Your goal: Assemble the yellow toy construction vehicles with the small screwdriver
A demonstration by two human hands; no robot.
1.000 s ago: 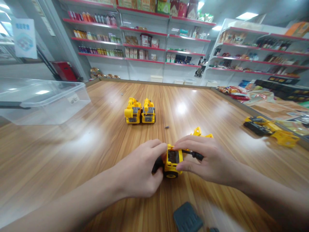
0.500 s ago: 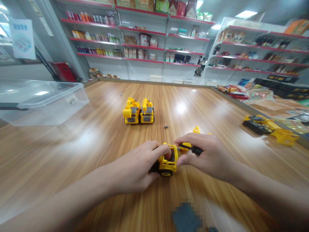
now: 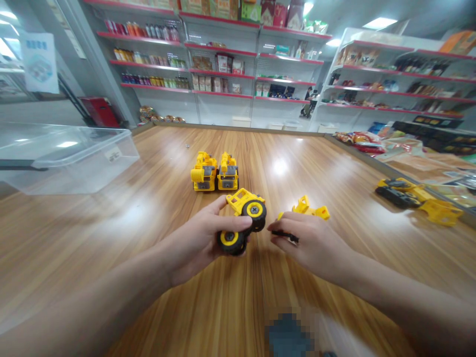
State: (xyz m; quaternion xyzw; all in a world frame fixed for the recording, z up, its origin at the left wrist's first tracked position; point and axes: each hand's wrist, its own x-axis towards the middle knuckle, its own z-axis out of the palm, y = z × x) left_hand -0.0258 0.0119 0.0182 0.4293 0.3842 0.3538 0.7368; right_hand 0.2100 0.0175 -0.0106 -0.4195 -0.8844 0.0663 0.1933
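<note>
Gripped in the left hand (image 3: 204, 225), the toy truck (image 3: 242, 201) has been tipped, wheel hub (image 3: 255, 209) exposed; a black tool (image 3: 285, 235) is pinched by the right hand (image 3: 313, 239).

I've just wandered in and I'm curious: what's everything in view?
Toy chassis: one, yellow-black, centre
Tool: one, black, right of chassis
Loose toy part: at least one, yellow, beyond tool
Toy trucks: two, yellow-grey, middle
Tracked toy: one, yellow-black, table's right
Dark pieces: two, grey, near edge, unclear
Clear bin: one, colourless, left
Table: one, brown, beneath
Packets: many, mixed, right edge
Stocked shelves: several, white-red, background
Ceiling lights: several, white, overhead
Box: one, red, left background
Sign: one, pale, far left
Left hand: one, bare, holding chassis
Right hand: one, bare, holding tool
</note>
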